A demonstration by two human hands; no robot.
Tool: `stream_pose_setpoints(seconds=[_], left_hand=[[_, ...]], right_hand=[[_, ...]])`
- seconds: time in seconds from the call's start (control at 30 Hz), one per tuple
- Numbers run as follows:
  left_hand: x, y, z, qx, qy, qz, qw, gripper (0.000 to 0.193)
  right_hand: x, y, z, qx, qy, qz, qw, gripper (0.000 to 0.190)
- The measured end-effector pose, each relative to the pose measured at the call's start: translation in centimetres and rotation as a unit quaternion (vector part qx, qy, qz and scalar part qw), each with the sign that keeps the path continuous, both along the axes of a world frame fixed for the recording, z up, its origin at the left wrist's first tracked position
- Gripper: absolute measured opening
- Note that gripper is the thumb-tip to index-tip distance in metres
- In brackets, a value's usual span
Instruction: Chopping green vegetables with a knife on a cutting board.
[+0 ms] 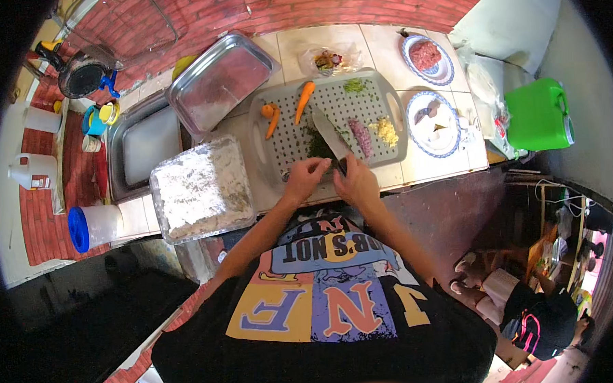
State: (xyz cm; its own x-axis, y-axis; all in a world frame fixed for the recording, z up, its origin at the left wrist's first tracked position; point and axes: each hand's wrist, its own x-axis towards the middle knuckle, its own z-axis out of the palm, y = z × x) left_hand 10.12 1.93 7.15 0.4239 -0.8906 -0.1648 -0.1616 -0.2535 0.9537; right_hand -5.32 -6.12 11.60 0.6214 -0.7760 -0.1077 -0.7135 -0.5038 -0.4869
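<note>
My right hand grips the dark handle of a kitchen knife; its broad blade points away from me over a grey perforated cutting board. Just left of the handle is my left hand, fingertips drawn together; whether they pinch something is too small to tell. Finely chopped dark green herbs lie beside the blade. To its right are a strip of chopped purple onion and a pile of minced yellowish garlic or ginger. A peeled carrot, a smaller carrot piece and cut green stems rest farther back.
Left of the board stand a foil-like tray of white flour-like powder, a metal tray and a sink. Rightward are a bowl of ground meat, a plate of pale pieces and a green jerrycan. Another person sits behind, right.
</note>
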Motion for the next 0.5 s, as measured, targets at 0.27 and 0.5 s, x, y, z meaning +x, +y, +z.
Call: stream_pose_setpoints(seconds=[0.27, 0.5], left_hand=[[-0.3, 0.1, -0.8, 0.06, -0.01, -0.024, 0.998, 0.031], [1.5, 2.3, -0.8, -0.024, -0.041, 0.063, 0.997, 0.029]], right_hand=[[2.3, 4.2, -2.2, 0.038, -0.193, 0.006, 0.981, 0.052], [1.0, 3.8, 2.8, 0.024, -0.215, 0.149, 0.965, 0.073]])
